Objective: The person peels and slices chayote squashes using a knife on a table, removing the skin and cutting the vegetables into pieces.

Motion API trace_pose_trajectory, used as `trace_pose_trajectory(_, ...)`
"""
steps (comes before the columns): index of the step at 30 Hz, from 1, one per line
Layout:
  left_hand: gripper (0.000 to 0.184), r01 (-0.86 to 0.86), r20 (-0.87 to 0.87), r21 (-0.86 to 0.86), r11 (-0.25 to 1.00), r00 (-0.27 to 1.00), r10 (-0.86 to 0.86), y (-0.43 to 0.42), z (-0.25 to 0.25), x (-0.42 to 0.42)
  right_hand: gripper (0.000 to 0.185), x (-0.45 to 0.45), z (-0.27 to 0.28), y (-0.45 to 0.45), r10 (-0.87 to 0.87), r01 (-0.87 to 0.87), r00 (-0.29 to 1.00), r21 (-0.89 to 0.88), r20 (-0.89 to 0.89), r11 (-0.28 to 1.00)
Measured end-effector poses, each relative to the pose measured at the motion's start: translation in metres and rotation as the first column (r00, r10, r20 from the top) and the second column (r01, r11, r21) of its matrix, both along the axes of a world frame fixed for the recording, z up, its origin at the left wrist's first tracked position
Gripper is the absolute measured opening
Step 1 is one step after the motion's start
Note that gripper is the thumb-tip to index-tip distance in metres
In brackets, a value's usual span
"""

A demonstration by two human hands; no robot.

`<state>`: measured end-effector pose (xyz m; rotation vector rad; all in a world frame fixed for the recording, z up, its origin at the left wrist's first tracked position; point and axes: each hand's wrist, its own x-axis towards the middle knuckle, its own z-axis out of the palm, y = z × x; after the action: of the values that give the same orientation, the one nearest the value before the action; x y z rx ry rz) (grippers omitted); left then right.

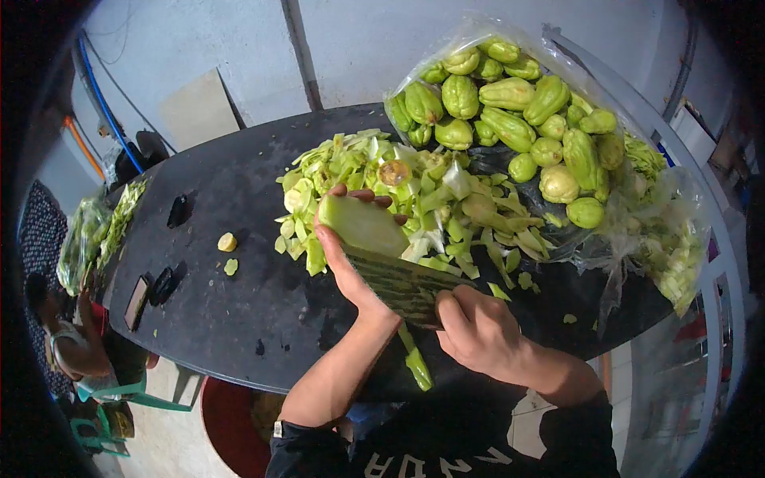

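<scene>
The pale peeled piece [362, 227] is in our left hand [348, 267], this grip closed around it, above the worktop [239, 319]. Its long axis slants down toward our right hand [486, 331], whose grip is closed on the wide knife [398, 283], along its near edge. White shirt letters [412, 467] (partly cut off) we cannot surely read.

Bare forearms reach over the near edge of the table [199, 307], dark sleeves bunched near the elbows. The left hand [351, 259] angles upward toward the far edge, cupped, its fingertips [363, 194] curled over. The right hand [480, 331], lower and to the right, closes in a fist, knuckles bent.
</scene>
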<state>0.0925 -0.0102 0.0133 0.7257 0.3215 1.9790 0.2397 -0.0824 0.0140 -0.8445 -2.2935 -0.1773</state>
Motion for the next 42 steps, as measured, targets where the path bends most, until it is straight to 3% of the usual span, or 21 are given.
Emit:
trace_pose_trajectory(4, 0.054, -0.003, -0.072, -0.019, 1.0, 0.997, 0.002, -0.006, -0.004, 0.006, 0.023, 0.0, 0.002, -0.001, -0.027, 0.027, 0.999, -0.02, 0.02, 0.999)
trace_pose_trajectory(7, 0.054, 0.094, 0.027, 0.035, 0.995, 0.995, -0.095, -0.009, -0.004, 0.013, 0.023, -0.001, 0.001, 0.0, -0.034, 0.034, 0.999, 0.01, -0.003, 0.999)
trace_pose_trajectory(20, 0.053, 0.096, 0.012, -0.015, 0.995, 0.995, -0.096, -0.01, -0.009, 0.017, 0.025, -0.008, -0.001, -0.006, -0.085, 0.086, 0.996, -0.066, 0.016, 0.994)
trace_pose_trajectory(28, 0.046, 0.219, 0.052, 0.039, 0.975, 0.974, -0.221, -0.01, -0.011, 0.018, 0.025, -0.01, 0.001, -0.009, -0.127, 0.131, 0.991, -0.112, 0.04, 0.985)
trace_pose_trajectory(31, 0.045, 0.224, 0.039, -0.059, 0.973, 0.974, -0.222, -0.017, -0.012, 0.024, 0.025, -0.012, 0.003, -0.007, -0.168, 0.172, 0.982, -0.045, 0.089, 0.984)
trace_pose_trajectory(38, 0.046, 0.229, 0.085, -0.007, 0.973, 0.97, -0.228, -0.01, -0.012, 0.022, 0.023, -0.008, 0.004, -0.001, -0.101, 0.088, 0.992, -0.165, -0.075, 0.982)
trace_pose_trajectory(40, 0.051, 0.051, -0.237, -0.056, 0.997, 0.969, -0.063, -0.012, -0.006, 0.02, 0.021, -0.002, 0.007, 0.003, -0.065, 0.014, 0.98, -0.26, -0.189, 0.966)
trace_pose_trajectory(42, 0.052, 0.06, -0.273, -0.03, 0.998, 0.96, -0.066, -0.009, -0.007, 0.016, 0.015, 0.003, 0.009, 0.01, -0.049, -0.034, 0.959, -0.285, -0.278, 0.958)
